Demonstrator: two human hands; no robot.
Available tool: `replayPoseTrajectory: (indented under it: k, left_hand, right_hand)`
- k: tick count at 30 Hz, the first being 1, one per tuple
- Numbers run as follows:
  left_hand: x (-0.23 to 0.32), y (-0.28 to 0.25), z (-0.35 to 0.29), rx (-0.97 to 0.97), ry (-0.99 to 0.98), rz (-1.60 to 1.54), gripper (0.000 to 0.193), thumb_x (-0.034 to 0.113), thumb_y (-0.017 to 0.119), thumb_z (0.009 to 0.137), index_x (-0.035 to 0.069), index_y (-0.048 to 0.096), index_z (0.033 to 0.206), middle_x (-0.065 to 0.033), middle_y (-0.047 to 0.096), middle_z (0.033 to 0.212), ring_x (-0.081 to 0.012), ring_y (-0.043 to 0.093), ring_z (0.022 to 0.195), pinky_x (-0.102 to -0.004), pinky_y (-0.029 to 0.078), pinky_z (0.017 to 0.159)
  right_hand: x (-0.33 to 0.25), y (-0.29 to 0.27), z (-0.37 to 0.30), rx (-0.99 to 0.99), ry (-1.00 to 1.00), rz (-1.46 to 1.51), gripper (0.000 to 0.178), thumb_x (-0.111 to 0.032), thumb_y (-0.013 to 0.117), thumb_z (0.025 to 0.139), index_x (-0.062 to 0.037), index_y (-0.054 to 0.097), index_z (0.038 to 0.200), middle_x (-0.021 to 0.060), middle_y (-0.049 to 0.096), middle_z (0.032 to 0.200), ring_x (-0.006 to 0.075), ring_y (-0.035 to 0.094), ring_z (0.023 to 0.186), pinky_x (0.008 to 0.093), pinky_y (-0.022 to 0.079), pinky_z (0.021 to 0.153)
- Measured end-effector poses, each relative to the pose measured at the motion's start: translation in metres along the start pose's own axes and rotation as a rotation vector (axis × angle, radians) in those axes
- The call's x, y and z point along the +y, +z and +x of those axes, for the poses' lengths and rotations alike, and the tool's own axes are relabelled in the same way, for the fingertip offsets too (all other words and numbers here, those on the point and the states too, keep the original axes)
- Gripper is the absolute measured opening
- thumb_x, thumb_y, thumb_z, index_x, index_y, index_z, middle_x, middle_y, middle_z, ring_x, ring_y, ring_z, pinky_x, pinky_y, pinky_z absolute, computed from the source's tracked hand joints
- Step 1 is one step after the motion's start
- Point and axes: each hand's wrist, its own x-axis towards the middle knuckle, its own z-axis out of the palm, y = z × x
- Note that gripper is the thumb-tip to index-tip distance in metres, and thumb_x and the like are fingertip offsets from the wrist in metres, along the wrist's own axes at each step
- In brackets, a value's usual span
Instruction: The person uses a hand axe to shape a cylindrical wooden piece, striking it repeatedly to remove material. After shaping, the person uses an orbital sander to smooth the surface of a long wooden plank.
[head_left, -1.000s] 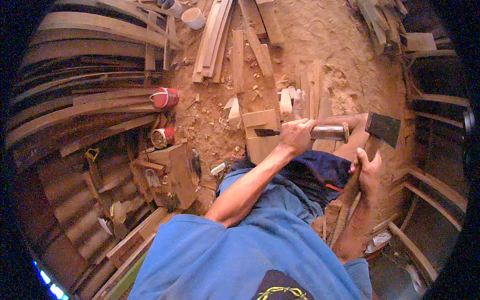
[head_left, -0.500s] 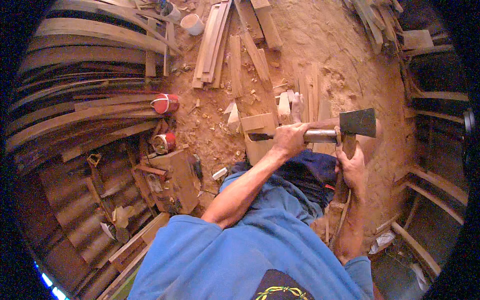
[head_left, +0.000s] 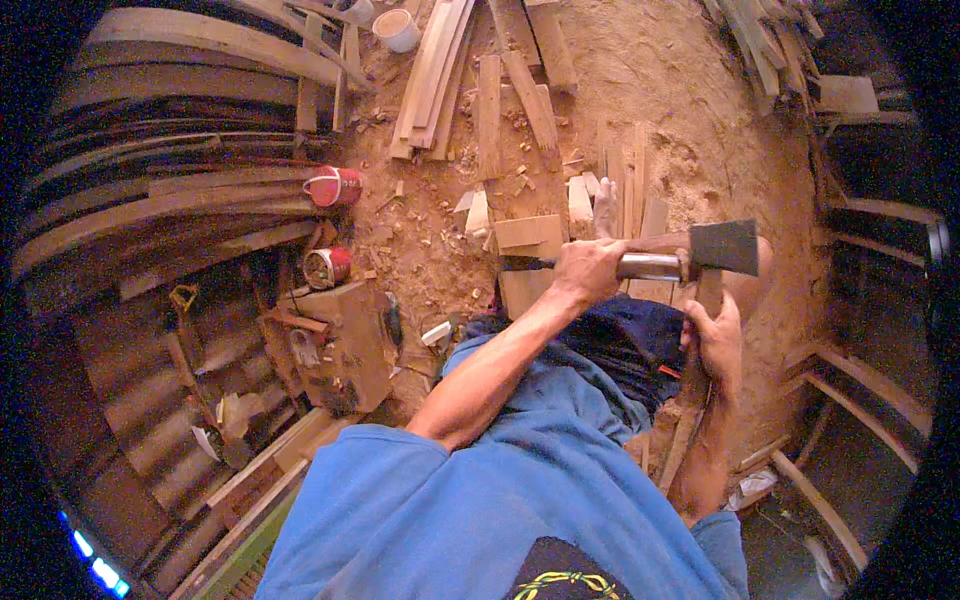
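Note:
My left hand is closed around a shiny metal-shafted tool, whose dark tapered tip points left. At the right end of this shaft sits the broad, dark blade of an adze; whether the two are joined I cannot tell. My right hand wraps around the adze's wooden handle just below the head, with the thumb along it. The handle runs down beside my right forearm. A pale wooden block lies just beyond the dark tip. My bare foot rests beyond my left hand.
Long planks lie ahead on the sawdust-covered floor. Stacked boards fill the left side, near a red bucket and a red tin. A wooden box stands at lower left. More timber leans at the far right.
The view has shifted slightly, so the floor, planks and buckets sit a little differently. Both hands keep their grips, and they and the tools appear a little farther right.

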Motion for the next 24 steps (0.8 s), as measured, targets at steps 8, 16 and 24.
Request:
replayPoseTrajectory:
  k: [8,16,24]
  left_hand:
    - [0.002,0.007,-0.002,0.054,0.028,-0.083,0.035,0.022,0.067,0.078,0.015,0.068,0.112,-0.0131,0.071,0.092,-0.0342,0.071,0.083,-0.0474,0.058,0.072]
    - [0.002,0.015,-0.001,0.057,0.035,-0.043,0.026,0.022,0.069,0.077,0.011,0.066,0.100,-0.0124,0.071,0.091,-0.0342,0.071,0.082,-0.0475,0.057,0.069]
    - [0.003,0.015,0.012,-0.031,0.067,0.012,0.027,0.025,0.070,0.076,0.013,0.068,0.100,-0.0123,0.072,0.087,-0.0340,0.071,0.081,-0.0487,0.057,0.071]
  right_hand:
    - [-0.009,-0.004,0.000,-0.155,-0.016,0.029,0.028,-0.021,0.068,0.094,-0.0052,0.052,0.111,0.0016,0.056,0.071,0.0111,0.053,0.049,0.0266,0.045,0.043]
    - [-0.001,-0.014,-0.004,0.030,0.139,-0.038,0.028,-0.016,0.067,0.093,-0.0047,0.050,0.113,0.0027,0.056,0.068,0.0116,0.055,0.048,0.0259,0.047,0.044]
    - [0.010,-0.029,-0.004,0.058,0.089,-0.039,0.027,-0.016,0.068,0.093,-0.0054,0.049,0.110,0.0022,0.057,0.069,0.0119,0.055,0.049,0.0262,0.047,0.044]
